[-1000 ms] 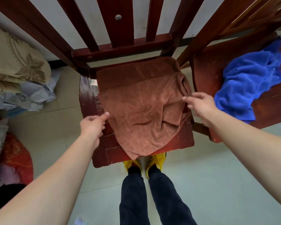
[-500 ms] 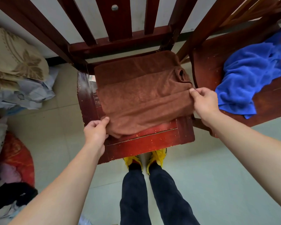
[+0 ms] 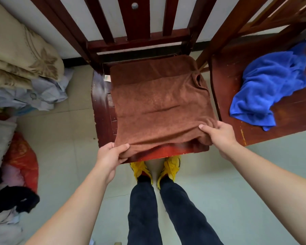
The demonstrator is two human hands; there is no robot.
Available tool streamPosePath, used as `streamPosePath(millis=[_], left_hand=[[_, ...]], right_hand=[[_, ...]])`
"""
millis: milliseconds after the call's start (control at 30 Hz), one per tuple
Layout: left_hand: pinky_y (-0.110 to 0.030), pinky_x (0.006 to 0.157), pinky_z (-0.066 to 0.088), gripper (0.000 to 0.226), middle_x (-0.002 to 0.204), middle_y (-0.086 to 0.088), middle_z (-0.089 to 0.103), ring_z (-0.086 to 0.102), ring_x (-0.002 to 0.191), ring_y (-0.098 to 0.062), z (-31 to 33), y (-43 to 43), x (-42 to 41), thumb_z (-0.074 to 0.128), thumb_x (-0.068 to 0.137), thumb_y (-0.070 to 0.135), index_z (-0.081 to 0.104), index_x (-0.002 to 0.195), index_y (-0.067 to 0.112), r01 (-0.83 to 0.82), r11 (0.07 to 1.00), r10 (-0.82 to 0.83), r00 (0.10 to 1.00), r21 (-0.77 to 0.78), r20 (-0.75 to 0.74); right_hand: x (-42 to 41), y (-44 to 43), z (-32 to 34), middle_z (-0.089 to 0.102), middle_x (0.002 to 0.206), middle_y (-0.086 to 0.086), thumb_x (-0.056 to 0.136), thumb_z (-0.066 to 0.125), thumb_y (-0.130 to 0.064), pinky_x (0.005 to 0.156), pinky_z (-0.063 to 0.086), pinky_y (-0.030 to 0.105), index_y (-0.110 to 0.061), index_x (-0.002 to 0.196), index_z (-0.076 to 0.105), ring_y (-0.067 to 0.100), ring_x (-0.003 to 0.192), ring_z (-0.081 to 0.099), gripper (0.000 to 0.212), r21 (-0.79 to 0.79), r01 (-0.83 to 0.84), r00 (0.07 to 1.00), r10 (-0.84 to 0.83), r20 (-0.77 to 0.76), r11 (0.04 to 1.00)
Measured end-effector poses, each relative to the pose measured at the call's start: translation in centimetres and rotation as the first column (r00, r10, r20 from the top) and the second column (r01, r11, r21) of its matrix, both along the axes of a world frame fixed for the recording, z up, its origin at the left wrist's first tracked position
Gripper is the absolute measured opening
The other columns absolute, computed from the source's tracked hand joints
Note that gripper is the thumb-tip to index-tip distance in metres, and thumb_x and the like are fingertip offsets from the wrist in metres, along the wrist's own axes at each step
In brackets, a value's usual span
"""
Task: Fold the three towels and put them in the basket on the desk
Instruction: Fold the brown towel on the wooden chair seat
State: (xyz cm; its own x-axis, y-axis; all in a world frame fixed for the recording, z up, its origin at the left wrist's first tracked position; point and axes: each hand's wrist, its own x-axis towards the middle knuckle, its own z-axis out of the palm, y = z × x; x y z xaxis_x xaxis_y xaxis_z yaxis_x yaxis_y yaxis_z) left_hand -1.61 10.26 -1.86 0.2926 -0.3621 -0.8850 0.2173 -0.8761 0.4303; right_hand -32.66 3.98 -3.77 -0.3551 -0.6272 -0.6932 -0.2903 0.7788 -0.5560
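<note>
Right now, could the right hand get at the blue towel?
Probably yes: the blue towel lies uncovered on the neighbouring chair seat, just right of the right hand, nothing between. But that hand pinches the brown towel and must release first.

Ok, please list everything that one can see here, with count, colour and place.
middle chair: 1, dark red, centre
right chair: 1, dark red, right
brown towel: 1, brown, spread on middle chair seat
blue towel: 1, blue, crumpled on right chair seat
folded bedding: 1 pile, beige, upper left
red bundle: 1, red, floor at left
black cloth: 1, black, floor lower left
shoes: 2, yellow, below middle chair's front edge
left hand: 1, grips brown towel's near left corner
right hand: 1, grips brown towel's near right corner
</note>
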Motion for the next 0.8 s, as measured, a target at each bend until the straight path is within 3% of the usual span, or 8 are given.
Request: streamPosePath(millis=[67, 200, 333, 400, 533, 800], left_hand=[[-0.030, 0.068, 0.052, 0.022, 0.080, -0.009, 0.066, 0.063, 0.072, -0.020, 1.9, 0.9, -0.1, 0.071, 0.083, 0.009, 0.051, 0.074, 0.013, -0.040, 0.999, 0.040, 0.999, -0.014, 0.007], [-0.025, 0.052, 0.049, 0.026, 0.057, -0.004, 0.062, 0.057, 0.052, -0.016, 6.2, 3.5, -0.2, 0.070, 0.086, 0.017, 0.050, 0.069, 0.013, -0.146, 0.988, 0.149, 0.987, -0.055, 0.053], [-0.020, 0.046, 0.047, 0.021, 0.046, 0.001, 0.055, 0.048, 0.036, -0.010, 9.3, 6.5, -0.5, 0.067, 0.088, 0.018, 0.055, 0.072, 0.011, -0.177, 0.981, 0.183, 0.980, -0.074, 0.083], [-0.020, 0.046, 0.046, 0.020, 0.047, 0.002, 0.051, 0.044, 0.033, -0.007, 10.6, 8.3, -0.9, 0.067, 0.088, 0.016, 0.055, 0.074, 0.011, -0.187, 0.978, 0.194, 0.978, -0.094, 0.075], [-0.017, 0.040, 0.042, 0.016, 0.060, 0.000, 0.049, 0.037, 0.032, -0.004, 12.3, 13.1, -1.4, 0.068, 0.087, 0.012, 0.056, 0.077, 0.010, -0.194, 0.970, 0.205, 0.977, -0.148, 0.064], [-0.016, 0.039, 0.041, 0.012, 0.063, -0.001, 0.049, 0.035, 0.031, -0.003, 15.1, 22.4, -2.1, 0.068, 0.087, 0.013, 0.057, 0.084, 0.007, -0.162, 0.975, 0.175, 0.982, -0.151, 0.077]], right_hand=[[0.1, 0.6, 1.8, 0.072, 0.084, 0.003, 0.078, 0.078, -0.019, 0.069, 0.052, 0.028, -0.016, 0.083, 0.070, 0.018, 0.074, 0.066, 0.010, -0.033, 0.000, 1.000, 0.000, -0.006, 0.999], [-0.4, 2.5, 6.2, 0.061, 0.063, 0.003, 0.079, 0.077, -0.025, 0.051, 0.039, 0.026, -0.011, 0.066, 0.062, 0.019, 0.056, 0.053, 0.024, -0.063, -0.014, 0.999, 0.011, -0.050, 0.998], [-1.0, 5.3, 9.5, 0.051, 0.061, 0.008, 0.079, 0.076, -0.029, 0.052, 0.035, 0.029, 0.001, 0.068, 0.060, 0.020, 0.057, 0.045, 0.036, -0.083, 0.004, 0.998, -0.010, -0.069, 0.997], [-1.2, 7.2, 10.8, 0.050, 0.061, 0.009, 0.080, 0.075, -0.029, 0.051, 0.034, 0.028, 0.007, 0.071, 0.060, 0.021, 0.055, 0.044, 0.040, -0.093, 0.013, 0.997, -0.020, -0.073, 0.996], [-1.5, 12.3, 12.3, 0.046, 0.059, 0.006, 0.081, 0.075, -0.030, 0.052, 0.035, 0.028, -0.006, 0.066, 0.060, 0.021, 0.055, 0.041, 0.032, -0.123, 0.039, 0.997, -0.047, -0.061, 0.992], [-1.8, 21.9, 15.3, 0.048, 0.065, 0.006, 0.079, 0.077, -0.029, 0.051, 0.035, 0.028, -0.009, 0.073, 0.060, 0.021, 0.056, 0.039, 0.027, -0.056, 0.129, 0.992, -0.128, 0.016, 0.990]])
